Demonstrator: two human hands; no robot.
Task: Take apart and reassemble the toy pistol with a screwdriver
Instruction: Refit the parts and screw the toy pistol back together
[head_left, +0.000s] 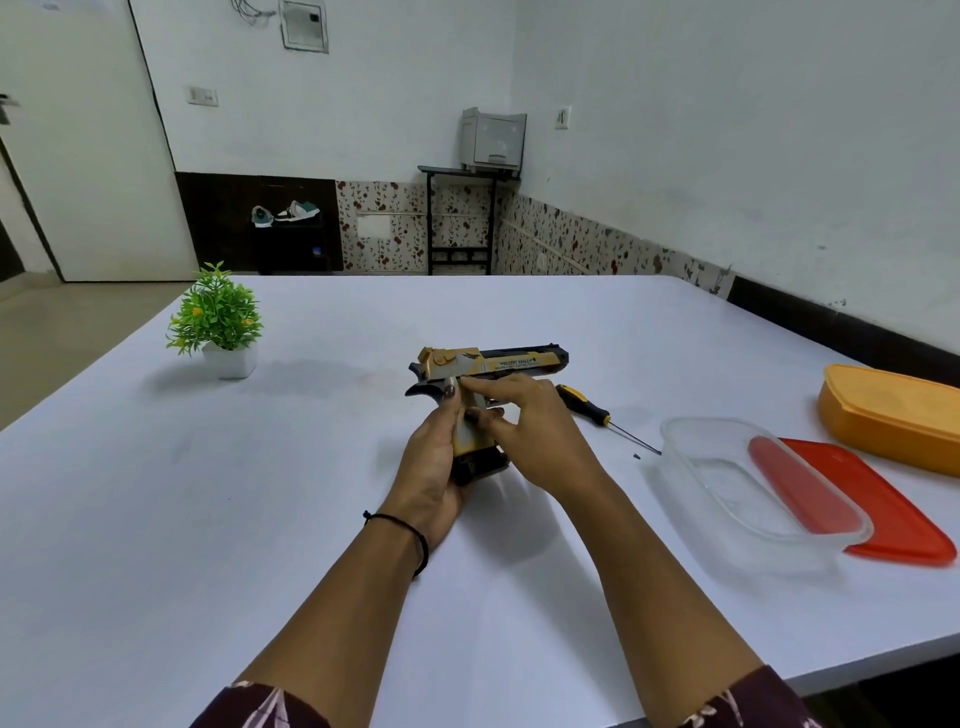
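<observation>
1. The toy pistol (493, 364) is held upright over the white table (311, 519), grip down between the two hands, muzzle pointing out past the right hand's fingertips.
2. Its slide is gold and grey with a black top edge and a printed gold strip along the side (the lettering is too small to read). The tail behind the grip is dark, and a black base plate closes the bottom of the grip.
3. The left hand (434, 467) is wrapped round the grip from behind, thumb running up its back.
4. The right hand (524, 431) is not closed. Its fingers lie straight along the frame under the slide, and its thumb touches the grip's front.
5. Just beyond the right hand's knuckles lies a screwdriver (587, 406) with a black and yellow handle, with a tiny dark screw (637, 456) near its tip.
</observation>
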